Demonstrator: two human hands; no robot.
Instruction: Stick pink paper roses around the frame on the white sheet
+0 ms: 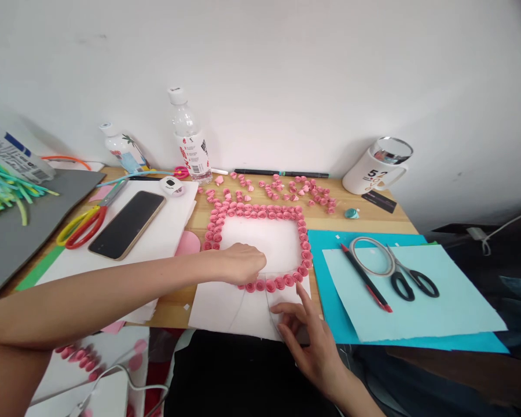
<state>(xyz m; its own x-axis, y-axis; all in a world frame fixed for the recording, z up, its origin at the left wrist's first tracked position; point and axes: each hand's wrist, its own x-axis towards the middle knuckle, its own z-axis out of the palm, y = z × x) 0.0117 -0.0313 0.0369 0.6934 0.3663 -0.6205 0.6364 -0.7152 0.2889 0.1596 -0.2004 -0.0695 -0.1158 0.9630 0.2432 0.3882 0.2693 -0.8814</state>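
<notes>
A white sheet of paper (pixel 217 307) lies before me on the wooden table, with pencil lines on its lower part. Small rolled pink paper roses (pixel 270 285) form a rectangular frame on it, doubled along the top. My left hand (pixel 244 263) reaches in over the frame's lower left corner, closed and knuckles up. Its fingertips are hidden, so whatever they pinch cannot be made out. Fingers spread and bent, my right hand (pixel 301 324) rests by the sheet's lower right edge, its index fingertip close to the bottom row of roses. Nothing shows in it.
Loose pink roses (pixel 306 186) lie behind the sheet. To the right are blue paper (pixel 319 260), black-handled scissors (pixel 406 278), a tape roll (pixel 373 256) and a mug (pixel 375 165). A phone (pixel 128 225), colourful scissors (pixel 87 223) and a water bottle (pixel 190 139) stand or lie leftward.
</notes>
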